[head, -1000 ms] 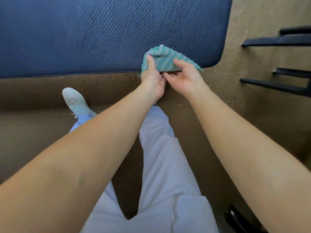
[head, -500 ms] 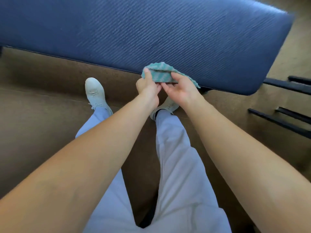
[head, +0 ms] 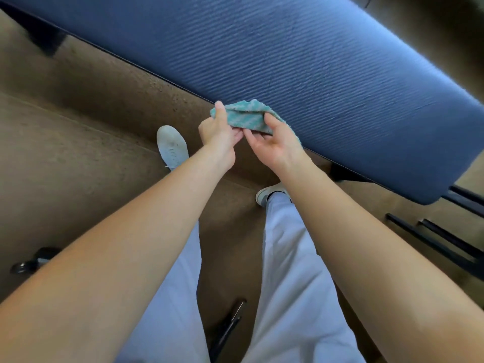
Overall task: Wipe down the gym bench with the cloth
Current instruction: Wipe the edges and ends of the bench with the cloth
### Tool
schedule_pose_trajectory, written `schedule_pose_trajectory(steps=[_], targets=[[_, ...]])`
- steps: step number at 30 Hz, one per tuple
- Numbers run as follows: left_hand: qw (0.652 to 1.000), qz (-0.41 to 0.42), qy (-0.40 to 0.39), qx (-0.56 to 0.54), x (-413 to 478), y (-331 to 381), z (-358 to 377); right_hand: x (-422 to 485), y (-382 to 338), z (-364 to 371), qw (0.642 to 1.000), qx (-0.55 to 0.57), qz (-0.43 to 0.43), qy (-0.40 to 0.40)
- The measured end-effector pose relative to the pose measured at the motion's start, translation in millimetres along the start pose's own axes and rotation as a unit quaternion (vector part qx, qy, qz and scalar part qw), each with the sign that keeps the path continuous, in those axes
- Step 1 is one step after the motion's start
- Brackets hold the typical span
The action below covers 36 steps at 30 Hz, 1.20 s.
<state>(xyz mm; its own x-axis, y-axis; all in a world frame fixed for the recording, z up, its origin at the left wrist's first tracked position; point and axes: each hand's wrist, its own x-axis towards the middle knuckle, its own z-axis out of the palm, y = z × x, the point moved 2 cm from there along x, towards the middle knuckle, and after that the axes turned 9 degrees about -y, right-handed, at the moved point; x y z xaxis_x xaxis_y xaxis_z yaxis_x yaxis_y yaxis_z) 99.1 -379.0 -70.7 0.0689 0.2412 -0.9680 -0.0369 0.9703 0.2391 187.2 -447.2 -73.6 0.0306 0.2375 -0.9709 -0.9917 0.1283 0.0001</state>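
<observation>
The left hand [head: 218, 138] and the right hand [head: 272, 142] are both pinching the folded teal cloth [head: 247, 117], thumbs on top, fingers curled beneath. The cloth is hanging at the near edge of the blue gym bench [head: 301, 64], whose ribbed pad is running diagonally above white shoes [head: 171, 146] on brown floor [head: 78, 132].

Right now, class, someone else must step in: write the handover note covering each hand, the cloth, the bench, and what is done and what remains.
Left hand: pinching the cloth's left end.
Right hand: gripping its right side.
The teal cloth, folded between both hands, is at the near edge of the blue gym bench pad.
Done: cloth gathered; no wiped area can be told.
Left: wipe the whole pad.
</observation>
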Motion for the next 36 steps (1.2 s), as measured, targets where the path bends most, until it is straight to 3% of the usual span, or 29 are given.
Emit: schedule_pose_trajectory(steps=[12,16,18,20,22,23,25,26,28,31,32,33,36], targets=[[0.999,0.022,0.032,0.004,28,145,-93,27,112,140,0.999,-0.032,0.022,0.006],[0.997,0.04,0.061,-0.016,33,191,-118,33,142,183,0.985,-0.156,0.068,0.008],[0.995,0.051,0.078,-0.021,34,210,-129,35,151,195,0.95,-0.287,0.124,-0.013],[0.994,0.056,0.088,-0.019,36,226,-137,34,153,206,0.881,-0.451,0.141,-0.023],[0.996,0.043,0.08,-0.012,37,239,-144,32,153,216,0.78,-0.624,0.049,-0.026],[0.997,0.032,0.072,-0.007,38,243,-145,33,150,220,0.7,-0.71,-0.061,-0.04],[0.999,0.002,0.052,-0.004,38,252,-148,37,149,227,0.455,-0.828,-0.301,-0.132],[0.999,-0.009,0.045,-0.013,39,257,-149,41,152,229,0.338,-0.837,-0.375,-0.211],[0.999,-0.021,0.038,-0.013,44,264,-151,58,155,228,0.157,-0.835,-0.423,-0.315],[0.999,-0.021,0.046,0.004,53,268,-153,79,153,233,-0.051,-0.88,-0.384,-0.274],[0.999,-0.018,0.051,0.005,55,267,-154,82,153,233,-0.094,-0.886,-0.382,-0.246],[0.998,-0.016,0.061,0.003,56,269,-155,84,154,236,-0.112,-0.887,-0.385,-0.228],[0.996,-0.005,0.085,0.003,64,277,-156,89,160,249,-0.126,-0.886,-0.399,-0.201]])
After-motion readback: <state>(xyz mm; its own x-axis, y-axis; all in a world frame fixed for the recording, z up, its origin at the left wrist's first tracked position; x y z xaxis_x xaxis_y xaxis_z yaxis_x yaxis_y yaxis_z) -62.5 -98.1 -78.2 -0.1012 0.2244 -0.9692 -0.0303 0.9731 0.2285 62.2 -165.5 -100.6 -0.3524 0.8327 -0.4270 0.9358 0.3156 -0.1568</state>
